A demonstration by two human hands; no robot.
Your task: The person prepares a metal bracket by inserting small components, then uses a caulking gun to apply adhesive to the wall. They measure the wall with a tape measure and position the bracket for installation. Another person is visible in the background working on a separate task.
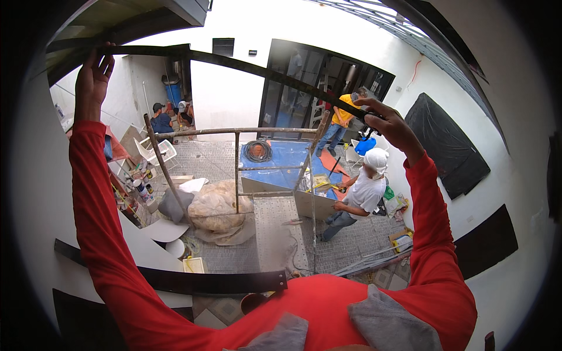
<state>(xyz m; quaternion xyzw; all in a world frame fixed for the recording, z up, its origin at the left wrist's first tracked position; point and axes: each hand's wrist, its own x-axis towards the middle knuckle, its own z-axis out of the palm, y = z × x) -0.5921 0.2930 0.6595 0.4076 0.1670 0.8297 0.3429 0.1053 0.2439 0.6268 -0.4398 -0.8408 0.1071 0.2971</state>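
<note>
A long, thin, dark strip point(234, 63) spans overhead between my raised arms and looks curved in this view. My left hand point(92, 81) is up at its left end, fingers closed around that end. At the other end my right hand point(387, 120) grips the strip between thumb and fingers. A small dark piece hangs just below the right fingers; its kind I cannot make out. Above my left hand is the edge of a dark-framed roof or canopy point(117, 29).
Below me stands a scaffold frame point(237, 169) with a perforated metal plank point(281, 234). A person in a white shirt point(366, 190) works at a blue-topped table point(275, 161); a person in yellow point(344, 114) and others crouch or stand farther off. A dark bar point(216, 281) lies close below me.
</note>
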